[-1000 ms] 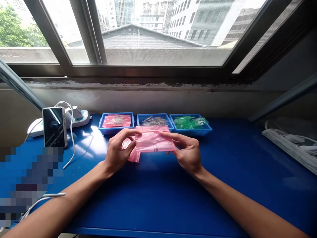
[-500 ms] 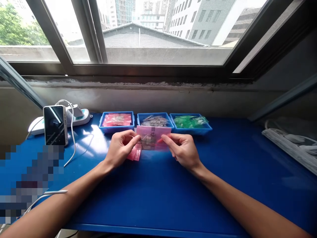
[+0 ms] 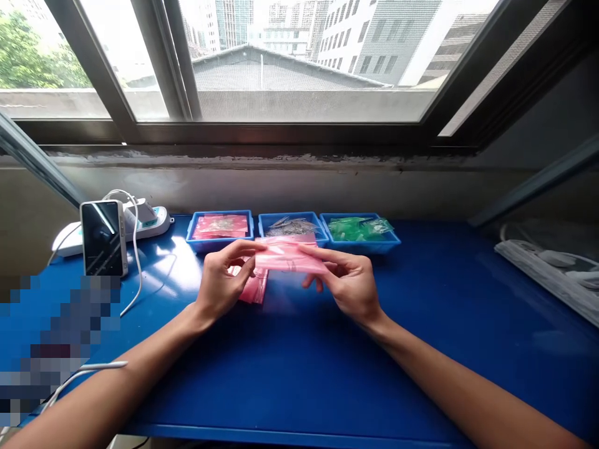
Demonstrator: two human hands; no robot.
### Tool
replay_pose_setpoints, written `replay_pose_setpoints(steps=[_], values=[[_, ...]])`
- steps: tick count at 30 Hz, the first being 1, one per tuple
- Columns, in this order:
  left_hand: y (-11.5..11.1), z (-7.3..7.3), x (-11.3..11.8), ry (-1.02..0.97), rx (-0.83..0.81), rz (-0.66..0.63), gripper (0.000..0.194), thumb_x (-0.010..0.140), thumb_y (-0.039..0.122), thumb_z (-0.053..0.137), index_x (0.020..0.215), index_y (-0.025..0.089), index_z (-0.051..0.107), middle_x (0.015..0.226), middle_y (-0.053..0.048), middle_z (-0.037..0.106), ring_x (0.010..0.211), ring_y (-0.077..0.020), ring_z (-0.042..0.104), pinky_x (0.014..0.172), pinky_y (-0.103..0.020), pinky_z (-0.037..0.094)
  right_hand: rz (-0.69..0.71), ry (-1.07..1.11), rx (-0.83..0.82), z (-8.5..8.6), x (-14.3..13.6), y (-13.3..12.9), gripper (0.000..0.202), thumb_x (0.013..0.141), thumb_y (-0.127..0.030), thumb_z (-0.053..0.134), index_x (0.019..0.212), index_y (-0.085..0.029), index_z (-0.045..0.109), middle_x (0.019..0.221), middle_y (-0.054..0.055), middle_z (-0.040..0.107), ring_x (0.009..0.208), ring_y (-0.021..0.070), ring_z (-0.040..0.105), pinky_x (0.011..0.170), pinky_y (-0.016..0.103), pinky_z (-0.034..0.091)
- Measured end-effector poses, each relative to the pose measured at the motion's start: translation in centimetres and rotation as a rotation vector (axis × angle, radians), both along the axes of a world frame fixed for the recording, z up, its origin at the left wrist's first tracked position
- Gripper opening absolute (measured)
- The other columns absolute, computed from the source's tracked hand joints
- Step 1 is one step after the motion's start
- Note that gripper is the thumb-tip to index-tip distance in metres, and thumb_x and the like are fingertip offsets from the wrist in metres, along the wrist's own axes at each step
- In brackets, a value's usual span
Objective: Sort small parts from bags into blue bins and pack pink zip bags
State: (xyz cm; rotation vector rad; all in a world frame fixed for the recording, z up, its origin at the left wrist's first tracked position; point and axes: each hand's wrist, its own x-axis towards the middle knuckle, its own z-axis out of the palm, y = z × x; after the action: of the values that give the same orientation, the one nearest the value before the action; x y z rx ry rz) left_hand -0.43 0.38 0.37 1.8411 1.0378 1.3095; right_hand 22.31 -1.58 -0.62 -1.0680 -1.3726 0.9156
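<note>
A pink translucent bag [image 3: 285,257] is stretched between both hands above the blue table, its surface creased and shiny. My left hand [image 3: 224,277] pinches its left end, and my right hand [image 3: 349,280] grips the right end between thumb and fingers. More pink bags [image 3: 255,289] lie on the table just behind and below my left hand. Beyond the hands stand three blue trays: the left one holds pink bags [image 3: 219,226], the middle one small metallic-looking pieces [image 3: 294,227], the right one green pieces in clear wrapping [image 3: 358,229].
A phone [image 3: 103,239] stands upright at the left, by a white power strip [image 3: 161,221] and a white cable [image 3: 139,268]. At the right edge lies a pale tray-like object [image 3: 547,274]. A window [image 3: 290,106] is behind the table.
The pink bag has tipped from facing me to a flatter, folded-looking pose, and its printed mark is less visible. The fingers of my right hand have shifted along it.
</note>
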Motion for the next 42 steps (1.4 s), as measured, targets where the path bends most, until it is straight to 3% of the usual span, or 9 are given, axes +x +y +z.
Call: replay_pose_setpoints(steps=[6,10,13,20,23,27,32,38,42], values=[[0.0,-0.3,-0.3,0.011,0.153,0.033,0.019,0.095,0.017,0.062,0.108,0.017,0.076,0.105,-0.008,0.082,0.096,-0.0192,0.078,0.085,-0.029,0.062,-0.073,-0.053,0.090,0.3,-0.1,-0.5,0.027,0.082,-0.023,0.072,0.104,-0.022,0.088,0.109,0.010,0.083,0.049,0.0147,0.062,0.043,0.029,0.052],[0.0,0.1,-0.3,0.021,0.106,0.051,0.012,0.093,0.024,0.068,0.094,0.017,0.077,0.089,-0.007,0.080,0.079,-0.0179,0.074,0.072,-0.026,0.059,-0.022,-0.057,0.054,0.6,-0.1,-0.5,0.025,0.088,-0.033,0.073,0.101,-0.018,0.087,0.074,0.008,0.080,0.048,0.0159,0.060,0.044,0.028,0.049],[0.1,0.5,-0.2,0.019,-0.055,0.039,0.026,0.092,0.038,0.070,0.078,0.016,0.072,0.068,-0.003,0.071,0.055,-0.0128,0.060,0.054,-0.023,0.050,-0.009,-0.116,-0.016,0.7,-0.1,-0.5,0.036,0.094,-0.045,0.068,0.086,-0.015,0.086,0.050,0.002,0.061,0.042,0.0130,0.050,0.042,0.026,0.040],[0.1,0.6,0.2,0.052,-0.206,-0.028,0.038,0.094,0.044,0.063,0.069,0.015,0.064,0.064,-0.001,0.060,0.057,-0.0127,0.053,0.053,-0.023,0.040,0.017,-0.229,-0.057,0.5,-0.1,-0.2,0.059,0.094,-0.056,0.062,0.050,-0.017,0.060,0.047,-0.002,0.038,0.044,0.0098,0.032,0.042,0.026,0.024],[0.7,1.4,-0.7,0.080,-0.111,0.026,0.035,0.094,0.041,0.062,0.069,0.017,0.064,0.064,-0.001,0.061,0.059,-0.0140,0.055,0.056,-0.024,0.042,0.062,-0.225,-0.051,0.6,-0.2,-0.2,0.057,0.095,-0.056,0.060,0.052,-0.018,0.061,0.047,-0.002,0.039,0.043,0.0102,0.033,0.042,0.027,0.025],[3.6,2.5,-4.3,0.095,0.059,0.372,0.034,0.097,0.041,0.058,0.071,0.019,0.062,0.067,-0.001,0.061,0.061,-0.0155,0.053,0.059,-0.028,0.040,0.127,-0.243,-0.042,0.7,-0.2,-0.4,0.051,0.096,-0.052,0.060,0.061,-0.017,0.072,0.047,-0.002,0.045,0.043,0.0111,0.037,0.043,0.027,0.028],[7.6,0.9,-8.2,0.449,0.091,0.594,0.034,0.093,0.036,0.060,0.063,0.021,0.061,0.060,-0.003,0.058,0.064,-0.0208,0.051,0.069,-0.034,0.042,0.182,-0.278,-0.016,0.9,-0.3,-0.6,0.048,0.097,-0.046,0.060,0.062,-0.017,0.073,0.048,-0.001,0.049,0.043,0.0110,0.038,0.044,0.027,0.030],[7.3,0.0,-7.7,0.537,0.334,0.679,0.027,0.094,0.034,0.062,0.114,0.017,0.069,0.106,-0.013,0.071,0.102,-0.0330,0.061,0.098,-0.047,0.046,0.191,-0.334,0.016,0.7,-0.2,-0.5,0.047,0.098,-0.042,0.058,0.063,-0.016,0.074,0.050,0.000,0.055,0.044,0.0108,0.040,0.047,0.027,0.031],[6.1,0.7,-6.4,0.661,0.404,0.438,0.021,0.100,0.031,0.054,0.102,0.020,0.072,0.105,-0.010,0.077,0.107,-0.0316,0.063,0.099,-0.046,0.046,0.212,-0.399,0.045,0.4,0.1,-0.4,0.048,0.100,-0.043,0.058,0.065,-0.016,0.076,0.061,0.004,0.069,0.052,0.0140,0.054,0.052,0.028,0.037]])
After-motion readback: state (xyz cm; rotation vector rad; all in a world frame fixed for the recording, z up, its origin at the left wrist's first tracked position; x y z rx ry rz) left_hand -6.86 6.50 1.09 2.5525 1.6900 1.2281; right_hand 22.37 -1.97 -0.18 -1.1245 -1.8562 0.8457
